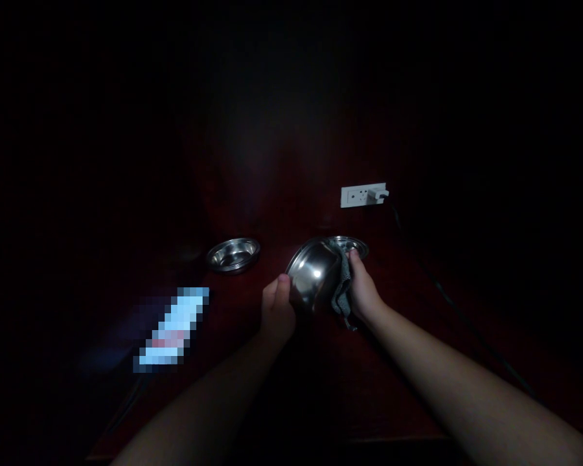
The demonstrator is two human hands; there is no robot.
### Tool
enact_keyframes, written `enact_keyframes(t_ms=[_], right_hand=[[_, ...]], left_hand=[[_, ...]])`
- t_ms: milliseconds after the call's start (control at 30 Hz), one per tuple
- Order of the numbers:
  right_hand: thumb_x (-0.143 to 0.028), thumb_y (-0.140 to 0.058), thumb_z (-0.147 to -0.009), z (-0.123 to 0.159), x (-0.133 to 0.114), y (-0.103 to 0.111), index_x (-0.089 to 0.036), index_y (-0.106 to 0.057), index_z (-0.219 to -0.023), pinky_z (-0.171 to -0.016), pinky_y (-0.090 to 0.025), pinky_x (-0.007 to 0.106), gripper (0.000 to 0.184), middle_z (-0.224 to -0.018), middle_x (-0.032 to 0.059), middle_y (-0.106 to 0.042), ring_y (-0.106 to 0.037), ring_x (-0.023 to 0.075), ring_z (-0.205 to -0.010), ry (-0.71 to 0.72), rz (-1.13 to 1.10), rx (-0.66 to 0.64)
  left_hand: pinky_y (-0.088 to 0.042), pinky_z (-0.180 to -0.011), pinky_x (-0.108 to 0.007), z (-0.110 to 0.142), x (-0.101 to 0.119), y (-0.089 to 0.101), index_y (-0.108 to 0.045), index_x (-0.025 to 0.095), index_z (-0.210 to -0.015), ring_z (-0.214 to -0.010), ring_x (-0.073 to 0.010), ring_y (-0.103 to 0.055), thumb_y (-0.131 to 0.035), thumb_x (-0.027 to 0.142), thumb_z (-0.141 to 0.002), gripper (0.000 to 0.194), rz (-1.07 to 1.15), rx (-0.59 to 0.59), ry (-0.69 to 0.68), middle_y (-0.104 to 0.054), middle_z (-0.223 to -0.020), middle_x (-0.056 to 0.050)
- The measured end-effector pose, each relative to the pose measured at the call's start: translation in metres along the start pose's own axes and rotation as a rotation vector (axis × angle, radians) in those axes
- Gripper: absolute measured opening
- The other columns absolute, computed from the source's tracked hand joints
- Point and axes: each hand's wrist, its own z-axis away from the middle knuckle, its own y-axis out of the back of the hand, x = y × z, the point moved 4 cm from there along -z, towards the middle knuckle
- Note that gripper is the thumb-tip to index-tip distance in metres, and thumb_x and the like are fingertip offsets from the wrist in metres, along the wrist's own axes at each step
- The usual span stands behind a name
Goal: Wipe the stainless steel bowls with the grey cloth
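The scene is very dark. My left hand (276, 309) grips the near rim of a steel bowl (309, 275), tilted on its side with its shiny outer face toward me. My right hand (362, 289) presses a grey cloth (341, 294) against the bowl's right side, fingers closed on the cloth. A second steel bowl (355, 244) lies just behind the held one on the dark red table (369, 382). A third steel bowl (233, 254) rests upright to the left.
A white power strip (362, 195) with a plug in it lies at the back, its dark cable trailing down the right side. A lit, blurred rectangular object (172, 330) lies at the left on the table. Surroundings are black.
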Motion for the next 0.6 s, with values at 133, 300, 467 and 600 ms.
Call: enact_keyframes(t_ms=[133,300,467,600], right_hand=[[-0.052,-0.05,-0.079,0.0011,-0.0016,-0.0045,-0.029,-0.06,-0.092,-0.084,-0.048,0.035,0.029,-0.091,-0.001,-0.066,-0.06,0.0201,-0.095,-0.195,-0.293,0.029],[-0.046,-0.056,-0.075,0.0013,0.0002,-0.0041,-0.027,-0.06,-0.082,-0.078,-0.045,0.03,0.02,-0.077,-0.0029,-0.061,-0.058,0.0165,-0.079,-0.2,-0.237,0.045],[-0.046,-0.056,-0.076,-0.0018,-0.0009,-0.0016,-0.025,-0.062,-0.087,-0.086,-0.04,0.03,0.025,-0.087,-0.0026,-0.064,-0.057,0.0168,-0.087,-0.154,-0.168,0.021],[-0.049,-0.056,-0.075,-0.0046,-0.0027,0.0009,-0.022,-0.064,-0.09,-0.091,-0.038,0.033,0.031,-0.096,0.0,-0.066,-0.058,0.0198,-0.095,-0.124,-0.121,0.018]], left_hand=[[-0.032,-0.045,-0.022,-0.0012,0.0023,0.0014,-0.045,0.017,-0.052,-0.046,-0.0099,-0.041,-0.037,0.045,-0.087,0.045,0.027,0.043,0.056,-0.046,-0.049,0.002],[-0.032,-0.045,-0.022,-0.0033,0.0002,0.0001,-0.045,0.017,-0.052,-0.046,-0.01,-0.042,-0.036,0.047,-0.087,0.046,0.049,0.021,0.057,-0.046,-0.047,0.002],[-0.033,-0.045,-0.022,-0.0068,-0.005,0.0008,-0.046,0.017,-0.053,-0.045,-0.0097,-0.042,-0.037,0.048,-0.086,0.047,0.056,0.048,0.047,-0.046,-0.047,0.002],[-0.033,-0.044,-0.022,-0.007,-0.0046,0.0009,-0.044,0.017,-0.051,-0.043,-0.0097,-0.042,-0.038,0.05,-0.085,0.047,0.076,0.075,0.052,-0.045,-0.046,0.003]])
